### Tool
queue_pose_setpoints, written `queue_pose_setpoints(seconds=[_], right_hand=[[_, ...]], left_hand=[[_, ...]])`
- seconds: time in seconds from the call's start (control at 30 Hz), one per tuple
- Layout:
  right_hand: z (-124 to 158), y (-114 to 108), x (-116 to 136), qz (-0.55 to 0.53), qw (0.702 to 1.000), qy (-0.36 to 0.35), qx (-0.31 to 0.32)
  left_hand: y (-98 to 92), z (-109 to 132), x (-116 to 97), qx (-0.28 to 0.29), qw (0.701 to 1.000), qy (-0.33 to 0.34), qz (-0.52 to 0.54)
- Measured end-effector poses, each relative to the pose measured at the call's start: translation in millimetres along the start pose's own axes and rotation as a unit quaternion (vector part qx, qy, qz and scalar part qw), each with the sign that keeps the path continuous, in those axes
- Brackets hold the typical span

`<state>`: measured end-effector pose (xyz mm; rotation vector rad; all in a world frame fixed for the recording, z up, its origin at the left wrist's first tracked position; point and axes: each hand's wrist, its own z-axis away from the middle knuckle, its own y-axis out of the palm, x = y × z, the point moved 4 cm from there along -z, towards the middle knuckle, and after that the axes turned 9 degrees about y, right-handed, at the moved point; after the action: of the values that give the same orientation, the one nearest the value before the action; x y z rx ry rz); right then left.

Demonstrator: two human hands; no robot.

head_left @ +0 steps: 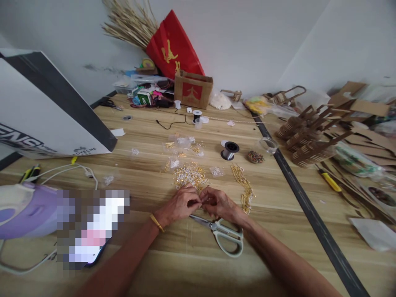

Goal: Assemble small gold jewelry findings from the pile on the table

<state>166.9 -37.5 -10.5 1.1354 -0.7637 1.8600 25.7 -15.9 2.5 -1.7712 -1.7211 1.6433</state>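
My left hand (183, 202) and my right hand (218, 203) meet in the middle of the table, their fingertips pinched close together. What lies between the fingers is too small to make out. Just beyond them is a heap of small gold and clear beads (191, 175). Scissors (227, 237) with pale grey-green handles lie below my right hand, their blades pointing left toward my left hand. To the right of my right hand rests a bundle of gold chains (244, 187). A small clear bag of rings (217, 171) sits beyond the hands.
A wire spool (229, 151) stands beyond the chains, near a pile of mixed dark beads (255, 156). Woven baskets (309, 138) and a yellow utility knife (330, 180) lie right of a dark strip (297, 189). A phone (99, 253) and a large white box (49, 111) occupy the left.
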Motion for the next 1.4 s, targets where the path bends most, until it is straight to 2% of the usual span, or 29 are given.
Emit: queue_pose_setpoints(seconds=[0.13, 0.3, 0.43, 0.77, 1.4], right_hand=[[-0.5, 1.8, -3.3, 0.020, 1.000, -0.011, -0.021], [1.5, 6.4, 1.1, 0.102, 0.985, -0.093, -0.103], [3.5, 9.0, 3.2, 0.151, 0.968, -0.129, -0.155], [3.4, 14.5, -3.8, 0.229, 0.939, -0.189, -0.176], [5.7, 9.8, -4.8, 0.209, 0.939, -0.187, -0.198]], left_hand=[[-1.1, -0.3, 0.2, -0.010, 1.000, 0.008, 0.001], [-1.6, 0.3, 0.4, -0.008, 1.000, 0.002, 0.000], [-3.6, 1.1, 1.1, -0.017, 1.000, -0.006, -0.001], [-4.5, 1.2, 3.4, -0.016, 0.999, -0.022, 0.020], [-4.3, 1.3, 6.1, -0.017, 0.999, -0.036, 0.018]])
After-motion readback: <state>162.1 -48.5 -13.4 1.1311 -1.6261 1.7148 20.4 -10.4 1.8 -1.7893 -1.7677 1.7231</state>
